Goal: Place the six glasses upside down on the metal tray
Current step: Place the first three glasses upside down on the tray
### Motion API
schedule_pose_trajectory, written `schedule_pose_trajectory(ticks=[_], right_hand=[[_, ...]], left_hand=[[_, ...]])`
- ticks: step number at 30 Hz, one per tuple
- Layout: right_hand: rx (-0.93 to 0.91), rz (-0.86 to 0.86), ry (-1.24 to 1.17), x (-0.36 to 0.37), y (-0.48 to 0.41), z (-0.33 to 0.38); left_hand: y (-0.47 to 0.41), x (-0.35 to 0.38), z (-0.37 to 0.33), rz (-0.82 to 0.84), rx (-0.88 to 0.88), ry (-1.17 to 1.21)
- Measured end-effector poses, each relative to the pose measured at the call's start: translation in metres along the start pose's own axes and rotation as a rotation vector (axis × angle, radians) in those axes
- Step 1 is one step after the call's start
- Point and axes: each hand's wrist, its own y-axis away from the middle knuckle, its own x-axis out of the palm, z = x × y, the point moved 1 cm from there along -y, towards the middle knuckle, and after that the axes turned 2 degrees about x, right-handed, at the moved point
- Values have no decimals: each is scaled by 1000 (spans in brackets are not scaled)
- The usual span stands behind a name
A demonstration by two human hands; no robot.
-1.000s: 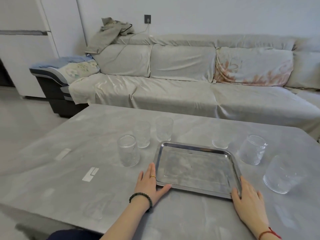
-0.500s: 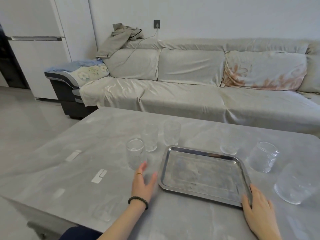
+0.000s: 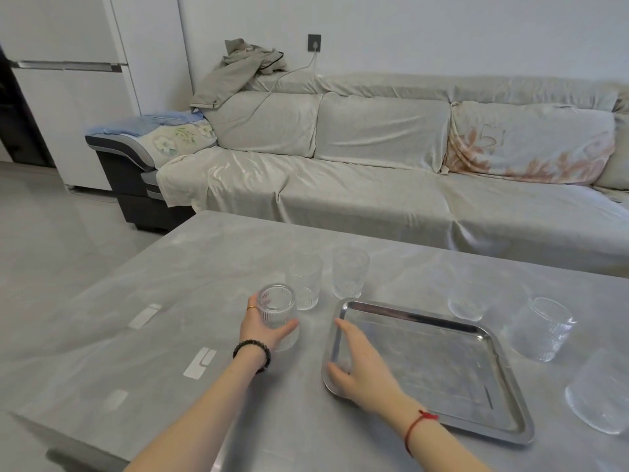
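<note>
While the left hand (image 3: 262, 330) wrapped its fingers (image 3: 253, 303) around the nearest ribbed glass (image 3: 277, 313), that glass stood upright on the grey counter (image 3: 170, 301), mouth to the ceiling and long axis vertical, well left of the metal tray (image 3: 442, 338). And the grip was on: thumb on the near side, fingers curled round the far side, a ring and a dark bead bracelet (image 3: 252, 350) showing. Just behind it stood a second glass (image 3: 304, 284), upright too, and beside that a third glass (image 3: 350, 272), also mouth-up, close to the tray's far left corner. Over on the right, three more tumblers sat on the counter: a far-right glass (image 3: 468, 299) just beyond the tray's far edge, a tilted-looking glass (image 3: 541, 328) beside the tray's right rim, and a near-right glass (image 3: 600, 393) at the frame edge; which way those three faced, I couldn't tell through the clear walls. The tray lay flat, its long side running left to right, and it carried no glass at all. The right hand (image 3: 366, 369) hovered spread over the tray's near-left corner, fingers apart and gripping nothing, a red cord (image 3: 417, 425) at the wrist. Whether it touched the rim I couldn't say.
</note>
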Motion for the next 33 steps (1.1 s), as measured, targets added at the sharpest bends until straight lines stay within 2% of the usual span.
schedule_pose_trajectory(ticks=[6, 8, 11, 15, 20, 26, 33], right_hand=[[66, 47, -170, 14, -30, 18], [78, -21, -292, 15, -34, 19], [124, -225, -408, 7, -36, 14], [221, -301, -410, -18, -39, -9], [320, -305, -364, -34, -45, -42], [329, -315, -401, -33, -52, -58], [300, -259, -392, -31, -53, -66]], left_hand=[[12, 4, -13, 58, 106, 59], [19, 15, -23, 117, 130, 97], [25, 40, -35, 217, 151, 121], [24, 63, -35, 386, 126, 142], [28, 78, -26, 514, 108, -62], [17, 97, -22, 574, 143, -224], [11, 106, -20, 582, 124, -207]])
